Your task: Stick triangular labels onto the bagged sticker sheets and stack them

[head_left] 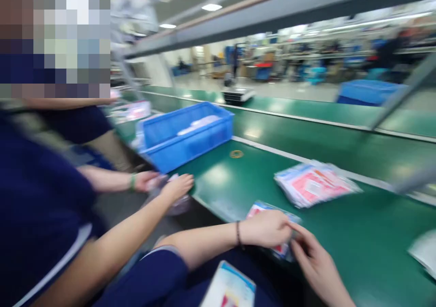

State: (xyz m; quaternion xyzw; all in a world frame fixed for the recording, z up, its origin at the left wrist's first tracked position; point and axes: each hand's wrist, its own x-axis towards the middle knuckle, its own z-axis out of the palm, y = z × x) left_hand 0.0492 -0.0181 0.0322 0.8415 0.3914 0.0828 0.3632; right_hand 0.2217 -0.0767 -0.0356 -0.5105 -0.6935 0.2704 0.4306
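My left hand, with a dark bracelet at the wrist, is closed over a clear plastic packet with red, white and blue print at the table's near edge. From the right, my right hand meets it, thumb and fingers pinching the packet's plastic edge. Part of the packet is hidden beneath my hands. Just beyond lies a stack of similar packets, pink and blue under shiny film. A white and blue printed packet rests low in front of me, near my lap.
Left of me, a co-worker's hands handle a crumpled clear bag. A blue crate with pale contents stands on the green table. Nearby lies a yellowish ring. A whitish packet is at the right edge.
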